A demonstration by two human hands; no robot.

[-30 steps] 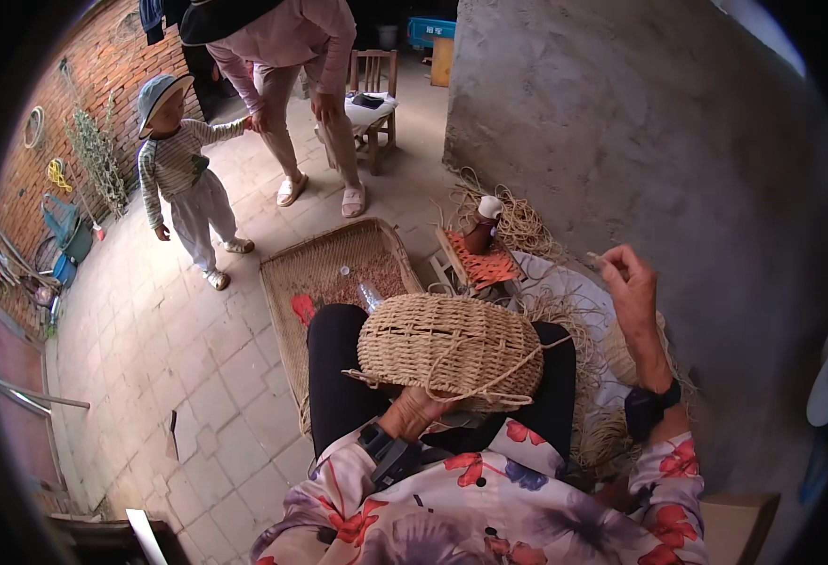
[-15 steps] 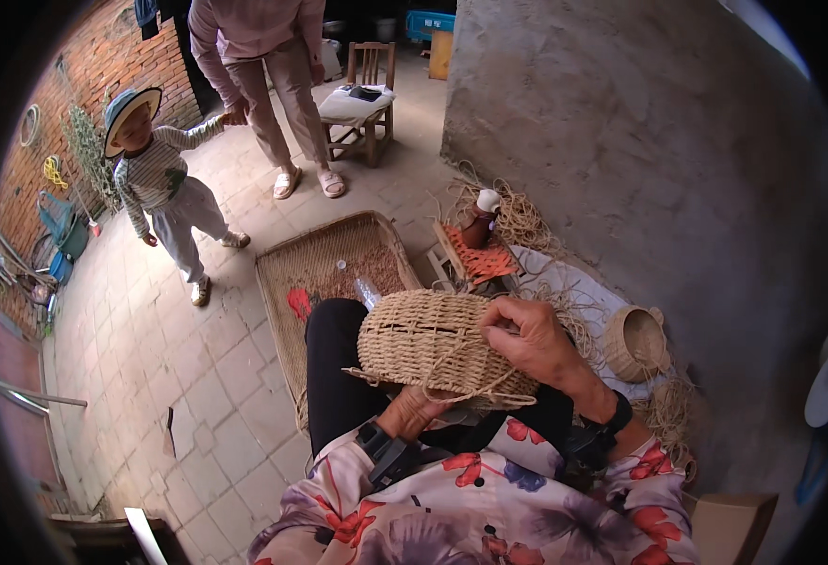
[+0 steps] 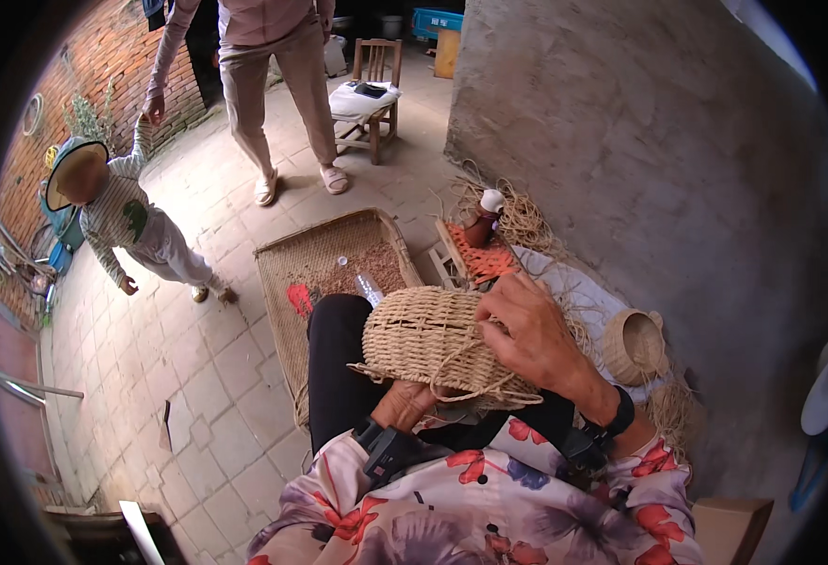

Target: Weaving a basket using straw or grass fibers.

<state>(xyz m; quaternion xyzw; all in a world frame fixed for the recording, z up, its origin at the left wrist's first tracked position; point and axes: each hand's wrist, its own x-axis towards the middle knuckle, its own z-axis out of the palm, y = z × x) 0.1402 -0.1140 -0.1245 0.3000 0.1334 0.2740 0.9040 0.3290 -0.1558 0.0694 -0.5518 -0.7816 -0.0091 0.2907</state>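
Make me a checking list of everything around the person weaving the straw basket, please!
Surface: grey tiled courtyard floor; work rests on the person's lap.
Job's things: round tan woven straw basket, a loose straw strand looping below it.
Clutter: flat rectangular woven tray holding grain, small finished straw basket, loose straw pile, orange mesh piece.
Hands: left hand under the basket; right hand on its side.
Cables: nothing seen.
Surroundings: grey concrete wall, red brick wall, wooden chair, two people standing.
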